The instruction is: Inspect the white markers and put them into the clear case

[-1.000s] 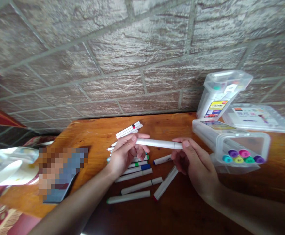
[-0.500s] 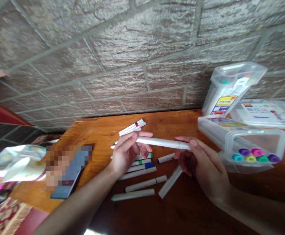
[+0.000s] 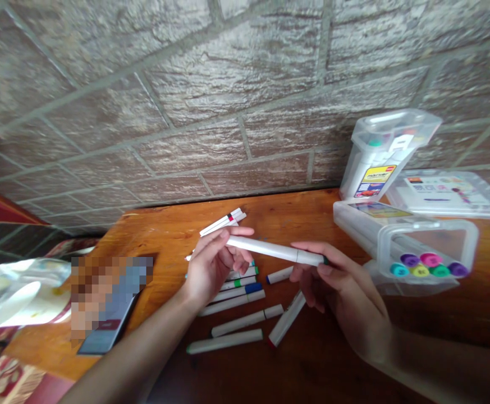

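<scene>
A white marker (image 3: 265,248) is held level above the table between my two hands. My left hand (image 3: 211,264) pinches its left end between thumb and fingers. At the other end, my right hand (image 3: 341,286) has its fingers closed around the capped part, where a dark green tip shows. Below lie several loose white markers, among them one with a blue band (image 3: 238,293), one with a green end (image 3: 225,341) and one with a red end (image 3: 287,320). The left hand partly hides some of them.
An open clear case (image 3: 427,224) on the right holds several markers with coloured ends. Behind it stand an upright marker box (image 3: 381,163) and a flat clear lid (image 3: 442,193). A phone (image 3: 114,320) lies on the left; a brick wall (image 3: 228,101) backs the wooden table.
My right fingers have shifted on the marker, so its dark green tip now shows. The marker tilts slightly more, right end lower. The whole view has shifted a little.
</scene>
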Action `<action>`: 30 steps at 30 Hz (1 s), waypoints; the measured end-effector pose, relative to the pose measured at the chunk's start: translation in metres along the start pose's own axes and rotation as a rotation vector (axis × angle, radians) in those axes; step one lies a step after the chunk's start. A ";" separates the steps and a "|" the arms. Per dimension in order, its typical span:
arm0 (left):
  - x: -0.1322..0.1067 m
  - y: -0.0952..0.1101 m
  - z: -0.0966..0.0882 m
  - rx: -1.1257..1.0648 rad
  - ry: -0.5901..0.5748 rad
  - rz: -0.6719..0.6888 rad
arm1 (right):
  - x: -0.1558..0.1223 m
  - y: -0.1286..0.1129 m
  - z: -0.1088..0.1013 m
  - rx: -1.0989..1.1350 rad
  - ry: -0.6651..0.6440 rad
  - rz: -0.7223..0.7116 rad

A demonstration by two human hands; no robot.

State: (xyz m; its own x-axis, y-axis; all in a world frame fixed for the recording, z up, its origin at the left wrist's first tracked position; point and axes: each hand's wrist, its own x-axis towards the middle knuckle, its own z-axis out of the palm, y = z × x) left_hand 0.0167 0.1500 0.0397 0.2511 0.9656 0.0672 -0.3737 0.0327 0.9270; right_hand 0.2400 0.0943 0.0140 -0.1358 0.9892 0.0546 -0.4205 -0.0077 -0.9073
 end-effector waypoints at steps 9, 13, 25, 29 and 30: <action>-0.001 -0.003 0.001 0.139 0.026 0.048 | 0.005 0.003 0.003 -0.035 0.056 0.003; -0.002 -0.004 -0.001 0.261 0.018 0.091 | 0.007 0.002 0.005 -0.099 0.078 -0.020; -0.008 0.002 0.005 0.449 0.012 0.063 | 0.011 0.002 0.004 -0.218 0.108 0.018; -0.010 0.005 0.009 0.490 0.028 0.063 | 0.010 0.002 0.003 -0.220 0.112 0.037; -0.010 0.005 0.009 0.492 0.028 0.069 | 0.010 0.002 0.003 -0.224 0.112 0.039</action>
State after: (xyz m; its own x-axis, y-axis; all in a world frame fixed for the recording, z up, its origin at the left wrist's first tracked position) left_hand 0.0203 0.1385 0.0469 0.2136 0.9681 0.1308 0.0787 -0.1505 0.9855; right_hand 0.2354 0.1038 0.0140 -0.0430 0.9989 -0.0178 -0.2063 -0.0263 -0.9781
